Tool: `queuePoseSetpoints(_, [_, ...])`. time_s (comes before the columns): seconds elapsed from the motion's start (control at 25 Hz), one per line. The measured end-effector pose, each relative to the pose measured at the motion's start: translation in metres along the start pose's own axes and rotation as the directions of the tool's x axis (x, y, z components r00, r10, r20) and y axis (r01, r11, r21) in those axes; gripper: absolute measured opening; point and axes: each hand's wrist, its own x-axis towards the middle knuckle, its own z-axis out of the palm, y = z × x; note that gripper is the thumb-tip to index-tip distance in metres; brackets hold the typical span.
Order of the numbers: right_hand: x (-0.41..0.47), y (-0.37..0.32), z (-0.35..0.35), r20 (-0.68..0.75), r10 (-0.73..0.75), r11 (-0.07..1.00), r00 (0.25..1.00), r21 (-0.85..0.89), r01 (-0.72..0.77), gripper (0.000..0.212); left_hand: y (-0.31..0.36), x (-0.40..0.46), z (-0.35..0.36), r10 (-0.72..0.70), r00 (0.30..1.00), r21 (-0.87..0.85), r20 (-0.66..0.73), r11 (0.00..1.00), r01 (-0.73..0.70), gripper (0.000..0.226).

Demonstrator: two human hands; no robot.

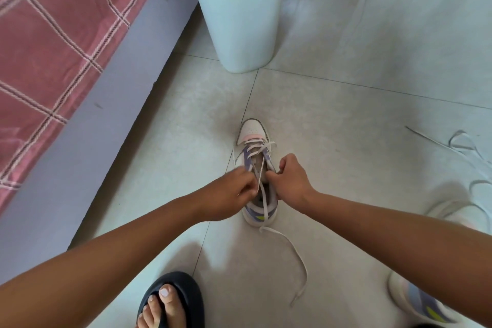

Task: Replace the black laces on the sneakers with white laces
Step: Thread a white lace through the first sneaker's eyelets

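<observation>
A sneaker (255, 168) stands on the tiled floor (346, 114) at centre, toe toward 12 o'clock, a white lace (266, 202) threaded through its front eyelets and trailing off toward 5 o'clock. The left hand (229, 194) pinches the lace over the tongue; the right hand (290, 181) grips the shoe's collar at 3 o'clock. A second sneaker (418, 303) lies at 4 o'clock, a lined bin (239, 21) at 12.

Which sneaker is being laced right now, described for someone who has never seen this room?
Start at the white bin with the blue liner and come down the pale tiled floor. The white-and-lilac sneaker lies centre, both hands on it; unlike the second sneaker at bottom right, nobody touches that one.
</observation>
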Motion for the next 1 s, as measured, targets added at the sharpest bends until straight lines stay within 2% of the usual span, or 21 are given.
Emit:
queuePoseSetpoints(0.12, [0.002, 0.000, -0.003, 0.024, 0.025, 0.999, 0.999, 0.024, -0.026, 0.031, 0.004, -0.027, -0.008, 0.019, 0.966, 0.051, 0.259, 0.998, -0.034, 0.009])
queuePoseSetpoints(0.28, [0.002, -0.001, -0.005, 0.045, 0.037, 0.998, 0.998, 0.054, -0.039, 0.029, 0.013, -0.041, -0.014, 0.054, 0.918, 0.024, 0.393, 0.997, -0.069, 0.010])
queuePoseSetpoints(0.4, [-0.001, -0.002, -0.002, 0.051, 0.051, 0.996, 0.997, 0.070, -0.055, 0.029, 0.021, -0.042, -0.016, 0.100, 0.872, -0.142, 0.479, 0.989, -0.035, 0.010])
queuePoseSetpoints(0.48, [-0.005, -0.002, -0.001, 0.053, 0.061, 0.997, 0.997, 0.051, -0.063, 0.029, 0.022, -0.041, -0.017, 0.115, 0.857, -0.225, 0.502, 0.974, 0.001, 0.010])
queuePoseSetpoints(0.56, [-0.007, -0.004, -0.004, 0.052, 0.038, 0.999, 0.998, 0.010, -0.039, 0.027, 0.017, -0.040, -0.014, 0.050, 0.859, -0.170, 0.509, 0.984, 0.044, 0.009])
queuePoseSetpoints(0.68, [-0.012, -0.006, -0.012, 0.079, -0.149, 0.962, 0.986, -0.218, 0.163, 0.022, 0.004, -0.043, -0.011, -0.150, 0.853, 0.033, 0.501, 0.987, 0.155, 0.007])
queuePoseSetpoints(0.76, [-0.020, -0.006, -0.015, 0.130, -0.260, 0.892, 0.957, -0.347, 0.289, 0.015, -0.001, -0.049, -0.014, -0.215, 0.846, 0.063, 0.488, 0.975, 0.212, 0.010])
queuePoseSetpoints(0.92, [-0.034, -0.008, -0.021, 0.158, -0.168, 0.890, 0.973, -0.399, 0.219, 0.017, -0.003, -0.058, -0.042, -0.177, 0.868, -0.148, 0.464, 0.951, 0.273, 0.011])
queuePoseSetpoints(1.0, [-0.040, -0.013, -0.028, 0.189, -0.230, 0.830, 0.955, -0.474, 0.293, 0.016, -0.004, -0.059, -0.058, -0.147, 0.894, -0.193, 0.424, 0.950, 0.247, 0.012])
